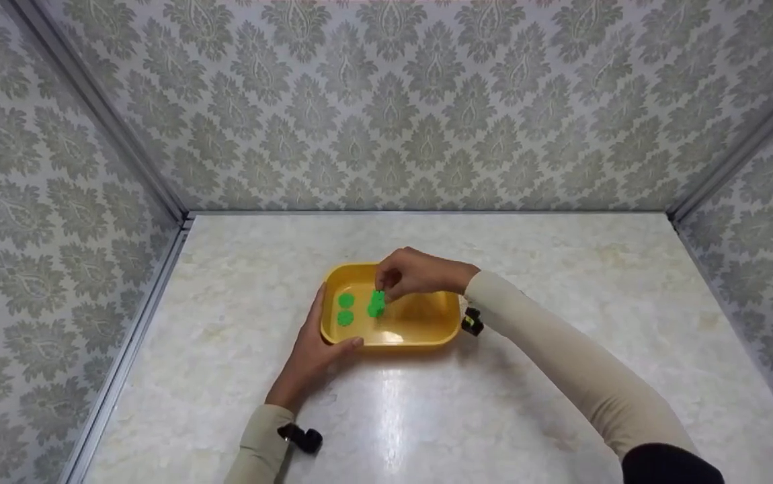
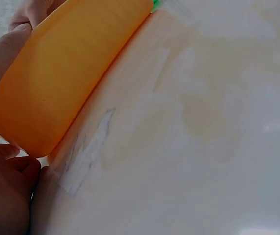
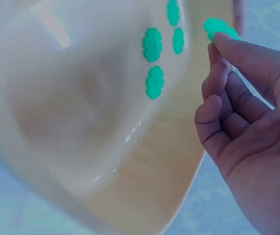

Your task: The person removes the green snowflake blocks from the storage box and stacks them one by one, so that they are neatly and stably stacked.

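A yellow rectangular tray [image 1: 420, 326] sits on the table. My left hand [image 1: 316, 343] grips its left end; in the left wrist view the thumb lies on the rim of the orange-looking tray [image 2: 56, 73] and the fingers curl at its lower corner. My right hand [image 1: 421, 272] is over the tray and pinches a green flower-shaped disc [image 3: 217, 27] between thumb and index finger, with the other fingers bent. Several similar green discs [image 3: 153, 45] lie flat on the tray floor, two of them, including one green disc [image 1: 346, 300], near the left end.
A marbled white table [image 1: 561, 403] surrounds the tray. Patterned walls [image 1: 393, 114] rise at the back and both sides, with grey metal strips [image 1: 101, 101] along the corners. Black devices are on the wrists, one wrist camera [image 1: 300, 438] on the left sleeve.
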The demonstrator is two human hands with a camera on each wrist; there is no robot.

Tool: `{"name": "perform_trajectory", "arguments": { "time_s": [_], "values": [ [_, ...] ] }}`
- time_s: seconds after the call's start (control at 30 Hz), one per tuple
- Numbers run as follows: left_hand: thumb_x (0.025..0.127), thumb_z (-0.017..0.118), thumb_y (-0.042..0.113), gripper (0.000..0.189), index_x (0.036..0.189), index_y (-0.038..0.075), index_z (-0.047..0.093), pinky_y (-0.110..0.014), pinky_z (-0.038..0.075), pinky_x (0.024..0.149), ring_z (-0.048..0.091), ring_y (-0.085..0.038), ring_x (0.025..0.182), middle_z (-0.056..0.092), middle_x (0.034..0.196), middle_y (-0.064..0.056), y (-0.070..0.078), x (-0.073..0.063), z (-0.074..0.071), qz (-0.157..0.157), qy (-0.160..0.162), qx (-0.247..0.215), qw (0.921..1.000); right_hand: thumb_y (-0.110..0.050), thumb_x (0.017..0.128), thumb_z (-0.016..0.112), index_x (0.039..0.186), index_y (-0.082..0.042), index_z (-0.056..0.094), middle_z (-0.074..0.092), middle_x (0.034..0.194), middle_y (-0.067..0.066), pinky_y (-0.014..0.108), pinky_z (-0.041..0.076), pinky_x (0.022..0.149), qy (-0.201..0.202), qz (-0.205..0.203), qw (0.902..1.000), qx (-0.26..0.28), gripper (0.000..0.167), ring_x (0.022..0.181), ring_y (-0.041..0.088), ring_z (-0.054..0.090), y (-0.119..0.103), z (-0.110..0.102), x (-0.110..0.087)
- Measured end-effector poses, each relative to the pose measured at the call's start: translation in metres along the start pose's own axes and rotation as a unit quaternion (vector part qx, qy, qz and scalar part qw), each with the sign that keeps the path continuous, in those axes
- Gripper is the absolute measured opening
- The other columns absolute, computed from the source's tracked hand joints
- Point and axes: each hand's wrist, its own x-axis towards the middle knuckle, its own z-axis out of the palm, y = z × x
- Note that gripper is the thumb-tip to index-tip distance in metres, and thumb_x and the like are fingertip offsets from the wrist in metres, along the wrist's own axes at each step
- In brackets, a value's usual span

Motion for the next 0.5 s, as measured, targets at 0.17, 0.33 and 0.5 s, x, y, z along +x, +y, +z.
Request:
{"name": "perform_trajectory", "arguments": {
  "time_s": [0.17,0.33,0.5],
  "values": [
    [0.089,0.095,0.034,0.125,0.179,0.028,0.009,-0.053,0.017,0.134,0.022,-0.023,0.166,0.019,0.183,0.0,0.0,0.001,0.001,0.003,0.004,0.001,1.0,-0.001,0.097,0.082,0.11,0.002,0.08,0.078,0.1,0.004,0.027,0.058,0.082,0.023,-0.001,0.999,0.037,0.014,0.087,0.013,0.067,0.007,-0.005,-0.018],
    [0.088,0.096,0.033,0.127,0.179,0.029,0.009,-0.051,0.02,0.133,0.025,-0.023,0.165,0.022,0.183,-0.001,-0.002,0.0,0.001,0.008,0.007,0.009,0.9999,-0.004,0.099,0.081,0.112,0.001,0.08,0.079,0.103,0.006,0.026,0.057,0.081,0.061,-0.003,0.9966,0.054,0.013,0.087,0.014,0.067,0.015,-0.008,-0.035],
    [0.088,0.096,0.034,0.127,0.179,0.03,0.009,-0.051,0.02,0.133,0.024,-0.023,0.166,0.021,0.183,-0.001,-0.002,-0.001,0.0,0.005,0.007,0.011,0.9999,-0.008,0.1,0.082,0.111,-0.004,0.082,0.08,0.105,0.007,0.025,0.056,0.08,0.114,-0.002,0.9903,0.079,0.012,0.086,0.017,0.065,0.023,-0.011,-0.049]
  ]
}}
